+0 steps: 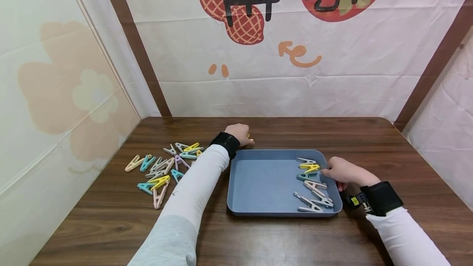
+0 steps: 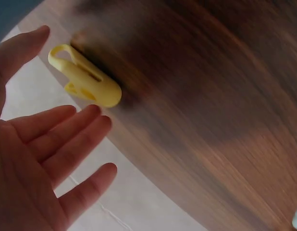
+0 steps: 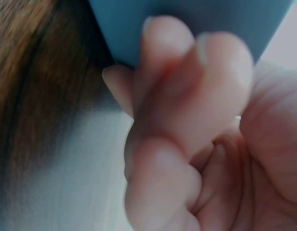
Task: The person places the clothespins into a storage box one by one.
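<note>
Beyond the far left corner of the blue-grey tray (image 1: pixel 264 182), my left hand (image 1: pixel 238 133) reaches over the table. A yellow clothespin (image 2: pixel 93 84) lies there, between the thumb and the outstretched fingers (image 2: pixel 71 154), which do not grip it. At the tray's right side, my right hand (image 1: pixel 349 171) holds the rim with thumb and bent fingers. In the right wrist view the curled fingers (image 3: pixel 163 110) lie against the tray's outer wall (image 3: pixel 122 36). Several clothespins, including a yellow one (image 1: pixel 310 167) and a green one (image 1: pixel 306 177), lie in a column along the tray's right side.
Left of the left forearm lies a loose pile of clothespins, with a pink one (image 1: pixel 159 196), a purple one (image 1: pixel 180 161) and a teal one (image 1: pixel 148 162) among them. A printed cloth (image 1: pixel 273 93) hangs behind the wooden table (image 1: pixel 288 241).
</note>
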Action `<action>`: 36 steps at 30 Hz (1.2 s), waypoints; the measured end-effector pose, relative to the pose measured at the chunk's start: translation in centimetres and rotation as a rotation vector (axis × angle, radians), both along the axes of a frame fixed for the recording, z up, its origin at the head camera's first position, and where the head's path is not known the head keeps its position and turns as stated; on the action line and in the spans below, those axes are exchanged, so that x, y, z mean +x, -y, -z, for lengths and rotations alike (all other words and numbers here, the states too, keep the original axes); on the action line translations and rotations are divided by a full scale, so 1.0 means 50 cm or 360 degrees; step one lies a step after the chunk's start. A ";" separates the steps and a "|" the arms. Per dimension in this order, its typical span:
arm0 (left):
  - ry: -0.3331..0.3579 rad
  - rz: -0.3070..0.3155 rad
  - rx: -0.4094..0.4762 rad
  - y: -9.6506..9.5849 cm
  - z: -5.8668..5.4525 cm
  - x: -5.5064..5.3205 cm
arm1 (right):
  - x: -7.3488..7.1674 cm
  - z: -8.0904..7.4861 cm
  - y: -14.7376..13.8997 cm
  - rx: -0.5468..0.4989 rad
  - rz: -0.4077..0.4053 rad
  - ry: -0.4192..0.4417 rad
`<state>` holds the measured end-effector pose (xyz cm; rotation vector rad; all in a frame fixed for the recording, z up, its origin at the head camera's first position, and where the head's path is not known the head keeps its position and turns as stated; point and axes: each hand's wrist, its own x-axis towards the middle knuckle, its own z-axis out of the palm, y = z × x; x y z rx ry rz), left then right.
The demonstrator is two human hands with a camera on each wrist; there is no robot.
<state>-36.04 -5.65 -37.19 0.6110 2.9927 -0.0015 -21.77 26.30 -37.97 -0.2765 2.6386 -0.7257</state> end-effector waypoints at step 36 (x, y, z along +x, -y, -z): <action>-0.0199 0.0132 0.0030 0.016 -0.042 0.002 | -0.001 0.002 -0.001 0.0009 0.0001 -0.0005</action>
